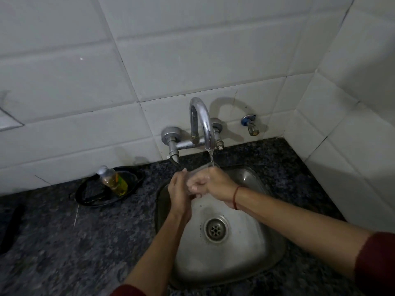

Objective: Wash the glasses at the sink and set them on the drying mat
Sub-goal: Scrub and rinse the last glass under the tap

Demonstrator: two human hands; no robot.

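Observation:
Both hands hold a clear glass [199, 170] over the steel sink [252, 259], under the running stream from the chrome tap [203, 122]. My left hand [178, 190] cups the glass from the left side. My right hand [210, 182] wraps it from the right, with a red thread on the wrist. The glass is tilted and mostly hidden by the fingers; only its rim and upper wall show. Water falls onto its rim.
On the dark granite counter, left of the sink, a black dish [106, 186] holds a bottle of yellow-green liquid [113, 180]. A dark object [12, 227] lies at the far left. A small valve [250, 124] juts from the tiled wall on the right.

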